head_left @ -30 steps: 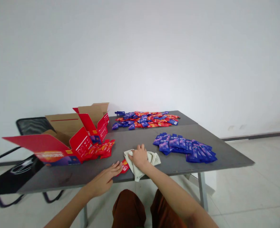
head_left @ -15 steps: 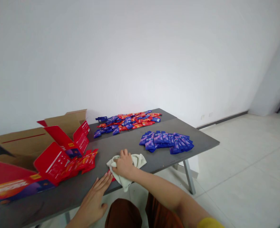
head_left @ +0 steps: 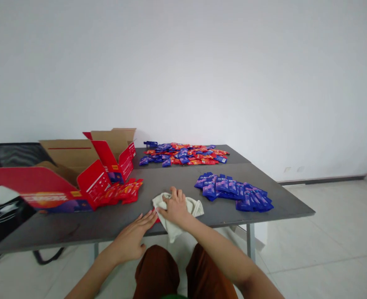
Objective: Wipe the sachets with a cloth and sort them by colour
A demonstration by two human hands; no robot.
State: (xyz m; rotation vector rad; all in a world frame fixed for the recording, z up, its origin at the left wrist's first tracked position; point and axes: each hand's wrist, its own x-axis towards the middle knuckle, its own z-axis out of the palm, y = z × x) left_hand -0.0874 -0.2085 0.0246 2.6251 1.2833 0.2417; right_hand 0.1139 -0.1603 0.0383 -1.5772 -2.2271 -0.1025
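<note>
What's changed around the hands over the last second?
The right hand has pushed the white cloth left, over the red sachet, now only a sliver at the cloth's edge. The left hand has slid up beside it, fingertips near the cloth, holding nothing. The blue sachets, the mixed pile and the open carton stayed put.

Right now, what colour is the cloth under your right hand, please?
The cloth is off-white, shown best in the head view.
</note>
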